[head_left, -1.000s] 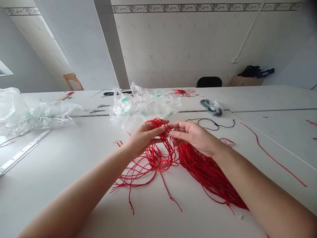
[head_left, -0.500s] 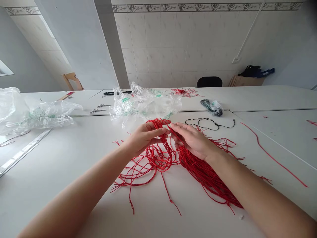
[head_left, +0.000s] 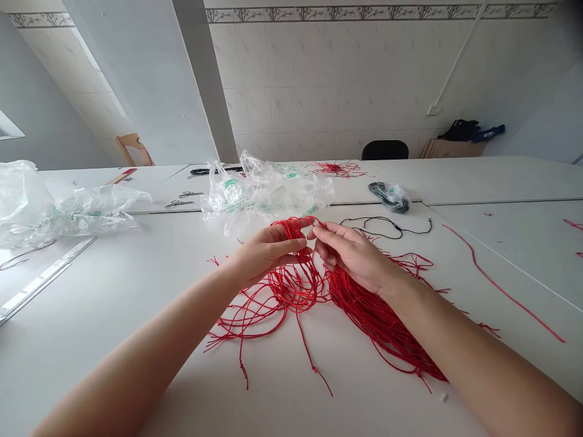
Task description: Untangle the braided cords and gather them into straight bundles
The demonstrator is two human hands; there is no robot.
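Looped red cords [head_left: 298,282] hang from my left hand [head_left: 273,249], which is closed round them between thumb and fingers. Their lower loops and knotted ends spread over the white table [head_left: 182,364]. Close beside it, my right hand [head_left: 344,249] pinches a red cord near the left fingertips; its other fingers are curled. Below my right hand and forearm lies a thick bundle of red cords [head_left: 371,315], partly hidden by the arm.
Crumpled plastic bags [head_left: 268,188] lie beyond my hands, with another bag [head_left: 68,200] at left. Scissors [head_left: 180,202], a black cord [head_left: 387,227], a bagged dark bundle [head_left: 390,196], loose red threads [head_left: 339,169], a single red cord [head_left: 501,285] and a metal ruler [head_left: 45,276] are on the table.
My right fingertips have shifted slightly, and a bit of red cord now arches above them near the left fingers. The hanging loops have moved a little to the right.
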